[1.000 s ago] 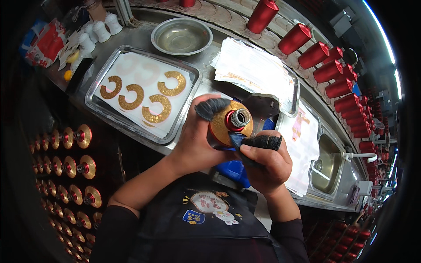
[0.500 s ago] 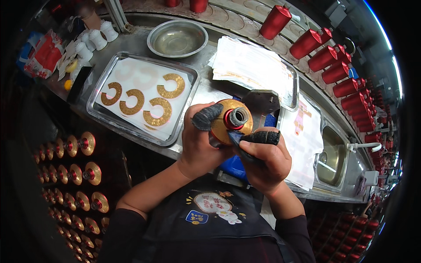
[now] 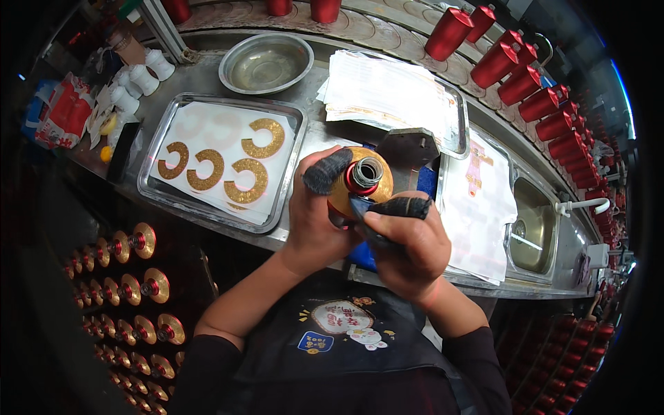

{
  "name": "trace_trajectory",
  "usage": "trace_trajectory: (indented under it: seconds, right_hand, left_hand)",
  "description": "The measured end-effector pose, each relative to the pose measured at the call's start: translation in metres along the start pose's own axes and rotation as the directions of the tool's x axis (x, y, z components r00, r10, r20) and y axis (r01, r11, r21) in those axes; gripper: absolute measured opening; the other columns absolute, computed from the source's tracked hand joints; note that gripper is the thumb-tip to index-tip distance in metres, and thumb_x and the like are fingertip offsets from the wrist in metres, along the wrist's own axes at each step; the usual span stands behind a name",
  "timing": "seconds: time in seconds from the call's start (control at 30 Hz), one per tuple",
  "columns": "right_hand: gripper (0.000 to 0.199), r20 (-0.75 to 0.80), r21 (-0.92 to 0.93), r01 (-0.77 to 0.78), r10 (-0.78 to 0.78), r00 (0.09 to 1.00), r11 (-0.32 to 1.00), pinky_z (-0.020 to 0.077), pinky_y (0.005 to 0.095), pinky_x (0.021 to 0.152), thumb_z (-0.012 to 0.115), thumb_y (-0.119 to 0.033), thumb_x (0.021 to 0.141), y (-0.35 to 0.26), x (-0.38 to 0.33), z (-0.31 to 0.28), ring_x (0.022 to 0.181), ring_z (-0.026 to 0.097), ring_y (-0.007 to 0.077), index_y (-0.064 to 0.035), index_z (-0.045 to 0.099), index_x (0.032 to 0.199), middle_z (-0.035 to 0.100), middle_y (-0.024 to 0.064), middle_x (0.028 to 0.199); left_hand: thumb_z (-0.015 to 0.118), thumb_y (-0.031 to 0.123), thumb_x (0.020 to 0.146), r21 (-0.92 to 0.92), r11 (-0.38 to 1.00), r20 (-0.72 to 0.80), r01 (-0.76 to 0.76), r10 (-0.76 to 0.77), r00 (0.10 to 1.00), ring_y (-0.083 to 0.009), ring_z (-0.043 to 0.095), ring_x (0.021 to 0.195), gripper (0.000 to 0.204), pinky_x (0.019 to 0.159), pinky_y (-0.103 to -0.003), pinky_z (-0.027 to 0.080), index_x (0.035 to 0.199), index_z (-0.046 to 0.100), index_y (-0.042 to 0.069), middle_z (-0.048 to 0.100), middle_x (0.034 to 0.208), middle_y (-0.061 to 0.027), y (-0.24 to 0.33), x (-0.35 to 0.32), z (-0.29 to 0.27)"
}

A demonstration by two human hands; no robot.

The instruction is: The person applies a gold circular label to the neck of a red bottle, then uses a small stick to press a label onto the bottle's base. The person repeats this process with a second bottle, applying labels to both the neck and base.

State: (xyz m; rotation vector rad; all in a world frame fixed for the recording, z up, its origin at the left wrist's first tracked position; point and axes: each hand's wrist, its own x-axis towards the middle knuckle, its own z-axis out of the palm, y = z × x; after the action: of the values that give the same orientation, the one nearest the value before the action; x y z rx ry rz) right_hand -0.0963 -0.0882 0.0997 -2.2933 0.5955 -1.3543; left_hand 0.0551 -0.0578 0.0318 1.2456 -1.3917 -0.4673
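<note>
Wrapped around a bottle [image 3: 384, 187] with a gold shoulder, my left hand [image 3: 308, 232] keeps its threaded neck tilted up toward me. The neck has a red collar at its base. A black cover is on the left thumb. In my right hand [image 3: 418, 252] is a dark, flat-edged scraper [image 3: 361, 207], pinched under a black-covered thumb and resting against the near side of the gold shoulder. The bottle's body is mostly hidden by my hands. Beyond it stands a dark angular metal piece [image 3: 409, 147], with blue material beside it.
To the left, a metal tray [image 3: 294, 155] carries a white sheet with gold C-shaped decals [image 3: 277, 135]. A metal basin [image 3: 266, 69] sits behind it. Paper sheets [image 3: 380, 86] lie ahead, with a sink [image 3: 532, 238] at right. Red bottles [image 3: 448, 34] line the conveyor; gold-shouldered bottles [image 3: 155, 285] stand lower left.
The whole view has shifted slightly. The bottle's mouth is tipped a little more toward the far side, and the scraper stays against the gold shoulder. Both hands keep their holds.
</note>
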Motion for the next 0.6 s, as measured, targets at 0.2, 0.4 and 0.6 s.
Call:
trace_trajectory:
  seconds: [0.2,0.4,0.6]
  right_hand:
    - [0.035,0.123,0.110,0.193,-0.206,0.971,0.975,0.0530,0.0336,0.070,0.072,-0.002,0.069,-0.005,-0.014,0.012,0.085,0.064,0.0249,-0.0025,0.072,0.104,0.064,0.0074,0.093]
    - [0.031,0.171,0.160,0.139,-0.166,0.971,0.977,0.0531,0.0355,0.067,0.075,0.004,0.069,0.001,-0.014,-0.010,0.076,0.065,0.0262,-0.0026,0.072,0.099,0.067,0.0073,0.086]
    - [0.038,0.096,0.206,-0.055,0.035,0.995,0.977,0.0520,0.0358,0.067,0.070,0.009,0.062,0.010,-0.019,-0.019,0.074,0.066,0.0302,-0.0015,0.073,0.099,0.067,0.0108,0.084]
  left_hand:
    - [0.094,0.029,0.066,-0.026,0.987,-0.163,0.159,-0.161,0.974,-0.0333,0.053,0.120,0.089,0.101,-0.043,0.046,0.137,0.046,0.004,0.048,0.129,-0.0165,-0.013,-0.019,0.022]
    - [0.099,0.028,0.060,0.006,0.995,-0.240,0.101,-0.096,0.966,-0.0328,0.054,0.118,0.090,0.100,-0.042,0.047,0.132,0.051,0.004,0.049,0.128,-0.0160,-0.009,-0.023,0.023]
    - [0.098,0.024,0.060,-0.101,0.949,-0.056,0.300,-0.307,0.950,-0.0315,0.060,0.115,0.085,0.099,-0.041,0.049,0.131,0.054,0.004,0.056,0.126,-0.0157,0.001,-0.018,0.002]
